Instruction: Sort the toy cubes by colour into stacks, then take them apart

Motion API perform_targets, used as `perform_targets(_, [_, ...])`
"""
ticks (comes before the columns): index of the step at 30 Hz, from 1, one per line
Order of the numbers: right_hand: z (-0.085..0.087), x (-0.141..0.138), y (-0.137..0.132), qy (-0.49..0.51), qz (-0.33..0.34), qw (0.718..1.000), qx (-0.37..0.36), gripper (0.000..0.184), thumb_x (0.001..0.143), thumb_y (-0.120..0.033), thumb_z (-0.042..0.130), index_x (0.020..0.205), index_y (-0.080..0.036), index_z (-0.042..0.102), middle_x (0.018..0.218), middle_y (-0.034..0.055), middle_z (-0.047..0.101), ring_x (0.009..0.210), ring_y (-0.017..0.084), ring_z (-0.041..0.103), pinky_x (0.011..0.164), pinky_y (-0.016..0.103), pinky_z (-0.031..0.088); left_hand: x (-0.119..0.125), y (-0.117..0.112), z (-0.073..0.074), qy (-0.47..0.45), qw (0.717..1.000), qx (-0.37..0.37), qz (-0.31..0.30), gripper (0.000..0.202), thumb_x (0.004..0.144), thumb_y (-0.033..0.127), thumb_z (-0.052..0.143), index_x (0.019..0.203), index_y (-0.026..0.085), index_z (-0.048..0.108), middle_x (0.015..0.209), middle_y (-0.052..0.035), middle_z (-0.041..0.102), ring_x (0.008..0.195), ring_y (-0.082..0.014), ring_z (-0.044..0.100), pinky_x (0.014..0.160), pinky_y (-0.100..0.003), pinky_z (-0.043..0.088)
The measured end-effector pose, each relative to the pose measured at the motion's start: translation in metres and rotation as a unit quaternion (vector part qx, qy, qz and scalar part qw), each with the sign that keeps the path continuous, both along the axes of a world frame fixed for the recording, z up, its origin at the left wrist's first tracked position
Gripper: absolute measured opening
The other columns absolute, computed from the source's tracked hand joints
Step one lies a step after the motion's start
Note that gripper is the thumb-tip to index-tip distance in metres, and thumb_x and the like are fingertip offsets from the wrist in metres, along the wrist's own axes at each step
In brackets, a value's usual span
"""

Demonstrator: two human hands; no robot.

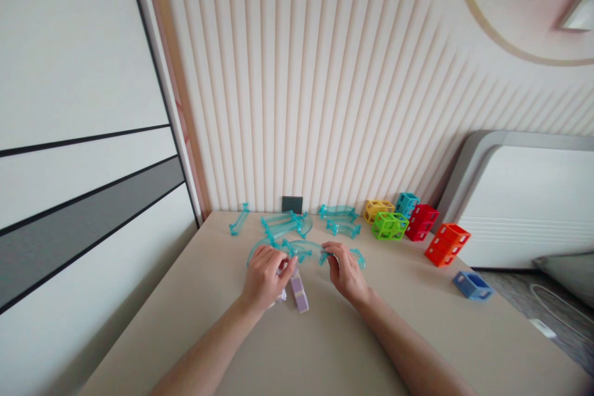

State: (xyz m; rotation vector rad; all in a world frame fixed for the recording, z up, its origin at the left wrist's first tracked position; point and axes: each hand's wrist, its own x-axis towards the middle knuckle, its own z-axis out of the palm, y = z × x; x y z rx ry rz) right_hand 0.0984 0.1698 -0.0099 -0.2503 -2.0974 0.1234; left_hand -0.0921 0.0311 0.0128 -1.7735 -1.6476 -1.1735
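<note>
My left hand (265, 275) is curled over a pale purple block (299, 290) on the beige table (325, 346), fingertips pinching the end of a translucent teal curved track piece (306, 250). My right hand (346, 270) pinches the other part of that teal track, fingers bent. More teal track pieces (284, 224) lie just behind the hands, with another pair (341, 219) to their right and a straight one (239, 219) at the far left.
Open-frame cubes stand at the back right: yellow (377, 210), green (390, 226), teal (407, 203), red (421, 222), orange (446, 244). A blue one (472, 285) lies near the right edge. A dark wall socket (292, 203) sits behind. A ribbed wall backs the table.
</note>
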Motion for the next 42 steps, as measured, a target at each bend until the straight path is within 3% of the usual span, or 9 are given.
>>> perform_targets(2, [0.0,0.001,0.001,0.006,0.003,1.0,0.007,0.02,0.1,-0.014,0.04,0.112,-0.023,0.053,0.101,0.0105,0.07,0.092,0.02,0.07,0.079,0.034,0.057,-0.002,0.001,-0.002,-0.031,0.999,-0.006,0.017,0.016,0.093,0.036,0.058,0.094,0.02,0.06,0.072,-0.0023,0.063,0.072,-0.0207,0.062,0.074,-0.036,0.049])
perform_targets(4, [0.0,0.001,0.003,0.007,0.009,1.0,0.01,0.02,0.101,-0.014,0.039,0.113,-0.023,0.052,0.102,0.0106,0.069,0.093,0.02,0.07,0.079,0.034,0.057,-0.004,0.002,-0.004,-0.044,0.999,-0.02,0.023,0.039,0.092,0.04,0.058,0.122,0.017,0.054,0.091,-0.0077,0.068,0.086,-0.024,0.066,0.081,-0.039,0.052])
perform_targets(6, [-0.001,0.001,0.004,0.006,0.015,1.0,0.009,0.02,0.101,-0.014,0.038,0.113,-0.023,0.052,0.102,0.0106,0.069,0.093,0.019,0.069,0.079,0.034,0.057,-0.005,0.002,-0.006,-0.038,0.998,-0.039,0.014,0.051,0.092,0.04,0.057,0.136,0.017,0.045,0.107,-0.0115,0.069,0.099,-0.0264,0.066,0.088,-0.041,0.052])
perform_targets(18, [0.006,0.002,0.004,-0.078,-0.037,0.996,0.002,0.035,0.094,-0.029,0.058,0.129,-0.021,0.054,0.127,0.0158,0.064,0.116,0.028,0.063,0.096,0.046,0.052,-0.008,0.005,-0.014,-0.056,0.998,-0.028,0.03,0.036,0.092,0.038,0.062,0.124,0.023,0.052,0.109,-0.0097,0.07,0.102,-0.0271,0.067,0.091,-0.044,0.054])
perform_targets(23, [0.001,-0.003,0.009,-0.061,-0.052,0.997,-0.009,0.03,0.093,-0.034,0.064,0.121,-0.025,0.061,0.119,0.0115,0.069,0.108,0.025,0.067,0.093,0.044,0.054,-0.009,0.009,-0.021,-0.06,0.996,-0.051,0.03,0.045,0.093,0.036,0.06,0.135,0.023,0.046,0.117,-0.0112,0.068,0.107,-0.0284,0.066,0.091,-0.046,0.055])
perform_targets(27, [-0.003,0.004,0.039,0.018,-0.107,0.992,-0.07,0.025,0.094,-0.035,0.061,0.115,-0.023,0.063,0.12,0.012,0.068,0.11,0.026,0.066,0.095,0.044,0.054,-0.008,0.011,-0.023,-0.061,0.996,-0.062,0.025,0.055,0.095,0.031,0.054,0.145,0.021,0.035,0.129,-0.0146,0.063,0.117,-0.0289,0.061,0.097,-0.047,0.053])
perform_targets(34, [-0.019,0.051,0.116,0.09,-0.228,0.959,-0.145,0.034,0.091,-0.045,0.056,0.11,-0.018,0.064,0.112,0.0147,0.07,0.106,0.03,0.066,0.094,0.05,0.052,-0.008,0.009,-0.018,-0.048,0.997,-0.065,0.003,0.038,0.095,0.023,0.049,0.134,0.024,0.049,0.119,-0.0104,0.067,0.11,-0.0259,0.064,0.096,-0.045,0.054])
perform_targets(38, [-0.032,0.059,0.132,0.078,-0.237,0.954,-0.163,0.037,0.09,-0.048,0.054,0.108,-0.017,0.065,0.106,0.0141,0.073,0.098,0.029,0.069,0.088,0.048,0.055,-0.009,0.03,-0.001,-0.01,0.997,-0.068,-0.02,0.04,0.095,0.024,0.049,0.135,0.024,0.049,0.118,-0.01,0.067,0.111,-0.0257,0.064,0.098,-0.044,0.053])
perform_targets(42, [-0.038,0.054,0.14,0.08,-0.235,0.953,-0.171,0.037,0.091,-0.047,0.052,0.108,-0.017,0.066,0.102,0.0124,0.074,0.094,0.028,0.07,0.085,0.046,0.057,-0.003,0.082,0.018,0.028,0.988,-0.148,-0.043,0.046,0.092,0.024,0.052,0.138,0.022,0.047,0.12,-0.0113,0.066,0.114,-0.0274,0.063,0.099,-0.044,0.052])
